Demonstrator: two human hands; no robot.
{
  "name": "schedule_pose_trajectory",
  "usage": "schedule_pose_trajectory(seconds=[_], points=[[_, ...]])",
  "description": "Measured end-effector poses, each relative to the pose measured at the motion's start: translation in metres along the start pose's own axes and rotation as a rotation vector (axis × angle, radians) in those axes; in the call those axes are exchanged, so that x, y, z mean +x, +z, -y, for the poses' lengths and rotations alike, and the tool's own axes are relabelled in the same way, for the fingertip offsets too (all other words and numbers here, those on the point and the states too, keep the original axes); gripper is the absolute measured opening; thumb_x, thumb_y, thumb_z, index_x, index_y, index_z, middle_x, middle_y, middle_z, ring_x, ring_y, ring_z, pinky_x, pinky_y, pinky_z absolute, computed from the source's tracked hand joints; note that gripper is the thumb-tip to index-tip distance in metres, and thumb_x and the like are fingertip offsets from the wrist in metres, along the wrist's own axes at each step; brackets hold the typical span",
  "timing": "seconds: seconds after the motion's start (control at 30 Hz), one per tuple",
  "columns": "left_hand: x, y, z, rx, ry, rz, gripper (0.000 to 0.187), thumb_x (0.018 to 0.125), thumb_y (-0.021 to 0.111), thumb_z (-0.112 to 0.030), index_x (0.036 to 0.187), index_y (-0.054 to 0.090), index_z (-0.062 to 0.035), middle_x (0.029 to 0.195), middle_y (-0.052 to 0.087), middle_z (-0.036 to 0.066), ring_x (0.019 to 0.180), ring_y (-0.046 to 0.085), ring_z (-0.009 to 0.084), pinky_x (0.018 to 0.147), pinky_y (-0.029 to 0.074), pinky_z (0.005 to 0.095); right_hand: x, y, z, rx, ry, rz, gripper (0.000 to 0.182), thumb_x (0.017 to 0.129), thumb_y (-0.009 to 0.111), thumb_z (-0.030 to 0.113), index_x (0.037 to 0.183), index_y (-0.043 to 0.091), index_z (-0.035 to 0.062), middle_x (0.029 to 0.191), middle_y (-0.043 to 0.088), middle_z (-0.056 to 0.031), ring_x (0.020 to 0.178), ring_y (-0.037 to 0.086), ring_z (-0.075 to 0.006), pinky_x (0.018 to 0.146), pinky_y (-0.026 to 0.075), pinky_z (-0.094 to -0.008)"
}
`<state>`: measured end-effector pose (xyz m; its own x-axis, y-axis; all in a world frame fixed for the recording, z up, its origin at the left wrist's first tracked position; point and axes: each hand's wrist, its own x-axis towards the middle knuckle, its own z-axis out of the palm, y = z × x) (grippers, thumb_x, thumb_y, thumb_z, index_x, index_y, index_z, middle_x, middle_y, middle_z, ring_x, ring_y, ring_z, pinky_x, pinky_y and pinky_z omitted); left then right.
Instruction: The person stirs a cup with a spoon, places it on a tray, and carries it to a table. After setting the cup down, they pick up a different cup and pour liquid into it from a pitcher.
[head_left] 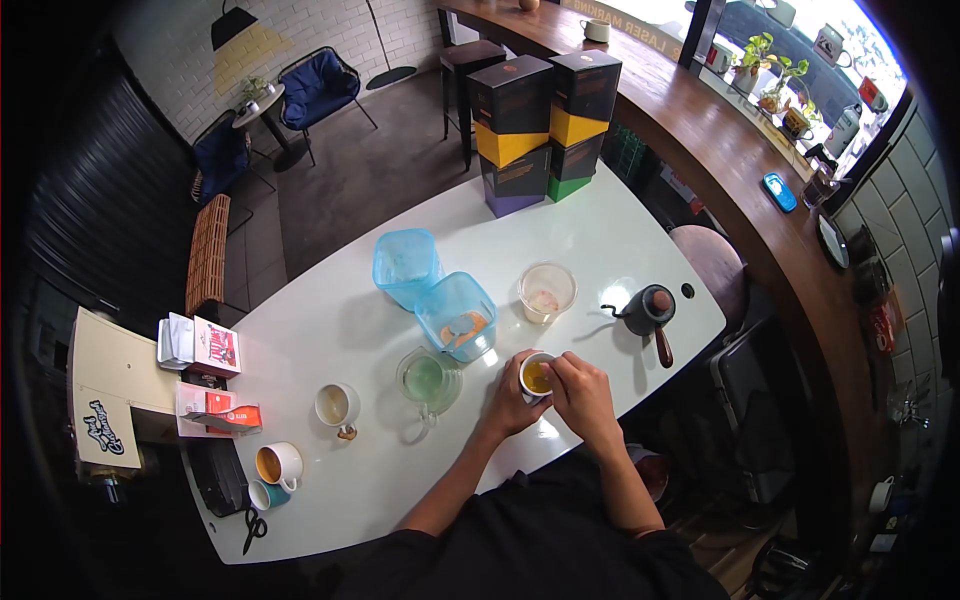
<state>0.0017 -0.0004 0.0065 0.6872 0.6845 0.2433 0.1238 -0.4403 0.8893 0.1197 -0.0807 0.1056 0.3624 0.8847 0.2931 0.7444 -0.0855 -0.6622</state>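
My left hand is wrapped round a white cup that has yellow liquid in it. Over the cup's rim, my right hand has its fingers pinched together; what they hold, if anything, is hidden. Beyond the cup stands a clear plastic tub with some residue in its bottom. To the left are a blue translucent container with orange-brown contents and a second blue container. A glass cup with a greenish inside sits nearer my left forearm. On the right is a dark gooseneck kettle with a wooden handle.
Further left on the white table are a beige cup, a white mug, a teal cup and black scissors. Stacked dark boxes stand at the far edge. A wooden counter runs along the right.
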Motion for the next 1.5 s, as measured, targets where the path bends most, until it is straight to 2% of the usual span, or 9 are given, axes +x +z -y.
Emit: schedule_pose_trajectory(seconds=[0.2,0.27,0.37,0.5,0.7,0.8,1.0,1.17,1.5], points=[[0.0007,-0.0016,-0.0035,-0.006,-0.013,0.002,0.073,0.067,0.082,-0.014,0.128,0.042,-0.0066,0.128,0.052,0.017,0.121,0.049,0.0382,0.102,0.041,0.0461,0.0031,0.0028,0.0022,0.048,-0.033,0.012,0.014,0.089,0.061,0.014,0.084,0.059,0.0013,0.075,0.056,-0.0135,0.069,0.059,-0.0339,0.061,0.046,-0.0444],[0.001,-0.0019,-0.0038,0.013,0.011,-0.001,0.072,0.068,0.082,-0.014,0.128,0.043,-0.0065,0.128,0.053,0.017,0.121,0.05,0.0382,0.102,0.041,0.0462,0.0041,0.0038,0.0009,0.083,-0.029,-0.067,0.012,0.089,0.063,0.01,0.083,0.061,-0.0011,0.074,0.055,-0.0146,0.065,0.057,-0.0358,0.058,0.044,-0.0428],[-0.0005,-0.0002,-0.0006,-0.023,-0.015,0.0,0.072,0.068,0.082,-0.014,0.128,0.043,-0.0066,0.127,0.053,0.017,0.12,0.05,0.0383,0.101,0.042,0.0462,0.0035,0.0015,-0.0017,0.038,-0.021,-0.077,0.011,0.089,0.063,0.009,0.084,0.062,-0.0011,0.073,0.055,-0.0149,0.065,0.058,-0.0357,0.058,0.044,-0.0424],[0.0006,-0.0022,-0.0045,0.009,-0.019,0.008,0.072,0.068,0.082,-0.014,0.128,0.043,-0.0065,0.127,0.053,0.017,0.12,0.05,0.0384,0.101,0.042,0.046,0.0023,-0.0013,-0.0021,-0.003,-0.017,-0.063,0.01,0.089,0.063,0.009,0.086,0.062,-0.0012,0.073,0.055,-0.0154,0.065,0.058,-0.0356,0.058,0.044,-0.0423],[0.0007,-0.0027,-0.005,-0.022,-0.029,0.009,0.072,0.068,0.082,-0.014,0.128,0.043,-0.006,0.127,0.053,0.018,0.12,0.05,0.0383,0.1,0.042,0.0455,0.0023,0.0062,0.0016,0.124,-0.045,-0.017,0.01,0.089,0.063,0.009,0.087,0.063,-0.0008,0.074,0.056,-0.0151,0.065,0.058,-0.0354,0.058,0.044,-0.0421],[0.0007,-0.0021,-0.0028,-0.003,0.013,0.007,0.071,0.068,0.082,-0.014,0.127,0.044,-0.0058,0.127,0.053,0.018,0.12,0.051,0.0382,0.1,0.042,0.0454,0.0031,0.0061,0.0009,0.115,-0.023,-0.048,0.01,0.089,0.063,0.009,0.087,0.064,-0.0005,0.075,0.056,-0.0148,0.065,0.059,-0.0351,0.059,0.045,-0.0419],[0.0001,-0.0027,-0.0055,-0.013,-0.037,0.015,0.071,0.069,0.082,-0.015,0.127,0.043,-0.0057,0.127,0.053,0.017,0.119,0.051,0.0379,0.1,0.042,0.0454,0.0022,-0.001,-0.003,0.023,0.0,-0.1,0.009,0.089,0.063,0.009,0.086,0.064,-0.0004,0.074,0.056,-0.0145,0.064,0.059,-0.0348,0.058,0.045,-0.0413],[0.0,-0.0009,-0.0007,-0.011,0.007,-0.004,0.071,0.068,0.083,-0.015,0.127,0.043,-0.0057,0.127,0.053,0.017,0.119,0.051,0.0377,0.1,0.043,0.045,-0.001,0.0027,-0.0043,0.11,0.015,-0.022,0.009,0.088,0.063,0.007,0.086,0.064,-0.0012,0.074,0.057,-0.0147,0.063,0.059,-0.035,0.058,0.045,-0.0411],[0.0008,0.0006,0.0005,-0.023,0.003,-0.007,0.071,0.069,0.083,-0.017,0.127,0.043,-0.006,0.125,0.054,0.017,0.118,0.052,0.0376,0.099,0.043,0.0455,0.002,0.0006,-0.0023,0.068,0.023,-0.112,0.009,0.088,0.064,0.007,0.088,0.066,-0.0009,0.074,0.057,-0.0148,0.063,0.059,-0.0337,0.058,0.045,-0.0402]])
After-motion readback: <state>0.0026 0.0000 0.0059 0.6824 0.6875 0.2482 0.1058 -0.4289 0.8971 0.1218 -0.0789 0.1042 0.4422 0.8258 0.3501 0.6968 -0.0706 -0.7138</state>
